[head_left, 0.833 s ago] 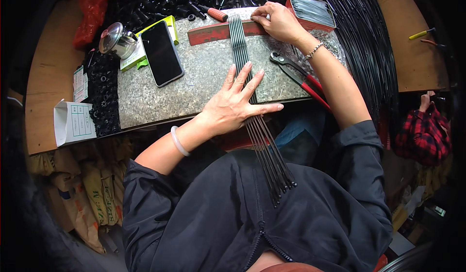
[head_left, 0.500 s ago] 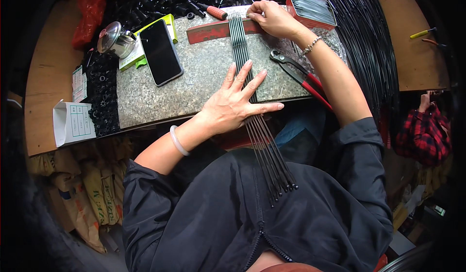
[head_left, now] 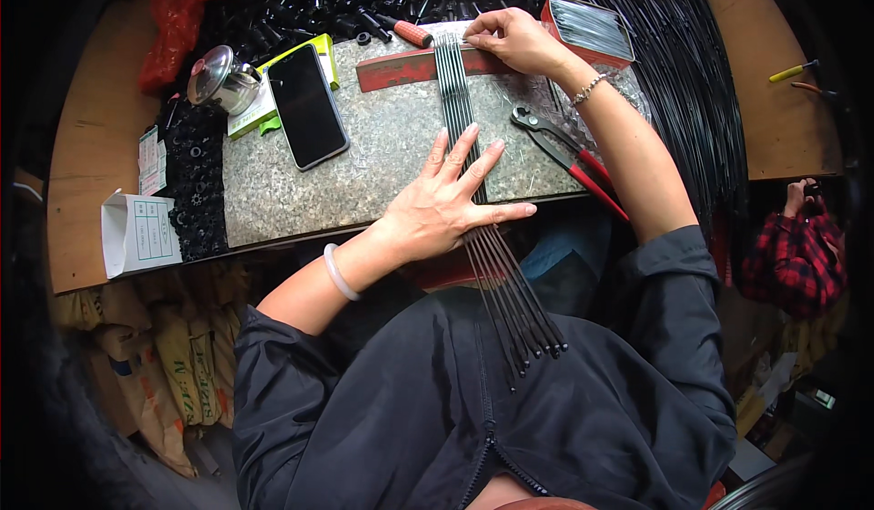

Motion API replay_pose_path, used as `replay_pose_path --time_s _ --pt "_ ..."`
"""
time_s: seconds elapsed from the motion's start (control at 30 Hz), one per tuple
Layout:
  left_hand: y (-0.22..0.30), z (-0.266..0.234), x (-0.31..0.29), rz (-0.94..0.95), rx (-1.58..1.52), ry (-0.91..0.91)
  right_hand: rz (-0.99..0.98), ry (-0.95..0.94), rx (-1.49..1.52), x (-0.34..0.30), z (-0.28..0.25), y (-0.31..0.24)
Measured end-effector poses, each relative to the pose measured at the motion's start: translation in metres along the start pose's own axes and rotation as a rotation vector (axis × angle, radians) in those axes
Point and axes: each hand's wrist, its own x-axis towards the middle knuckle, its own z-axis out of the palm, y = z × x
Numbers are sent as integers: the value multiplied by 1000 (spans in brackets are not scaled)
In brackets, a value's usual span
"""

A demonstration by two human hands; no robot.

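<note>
Several thin black rods [head_left: 457, 91] lie side by side across a speckled stone slab [head_left: 382, 164], their small round-headed ends fanning out over its near edge against my jacket. My left hand [head_left: 442, 205] rests flat on the rods, fingers spread. Under the rods' far part runs a worn red metal bar [head_left: 391, 71]. My right hand [head_left: 521, 41] is at the bar's right part, thumb and forefinger pinched just right of the rods' far ends; what they hold is too small to make out. Red-handled pliers [head_left: 572, 159] lie right of the rods.
A phone [head_left: 308, 105] and a metal-lidded glass jar [head_left: 228, 82] sit on the left. A red-handled tool [head_left: 412, 34] lies beyond the bar. A red tin of thin metal pins [head_left: 590, 29] stands at right, beside many long black rods [head_left: 683, 82]. Black parts [head_left: 300, 0] heap behind.
The whole view has shifted slightly. My left hand stays spread on the rods, and my right hand keeps its pinch beside their far ends.
</note>
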Motion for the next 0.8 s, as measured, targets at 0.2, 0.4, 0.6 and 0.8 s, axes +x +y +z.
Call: replay_pose_path --time_s 0.2,0.4,0.6,0.8 --pt "0 0 1 -10 -19 6 -91 22 6 3 4 3" --pt "-1 0 1 -2 -29 10 -76 -6 -62 3 1 -6" --pt "-2 -1 2 -12 -45 19 -139 -65 -111 3 -5 -7" --pt "-3 -1 1 -10 -75 41 -139 -65 -38 8 0 -7"
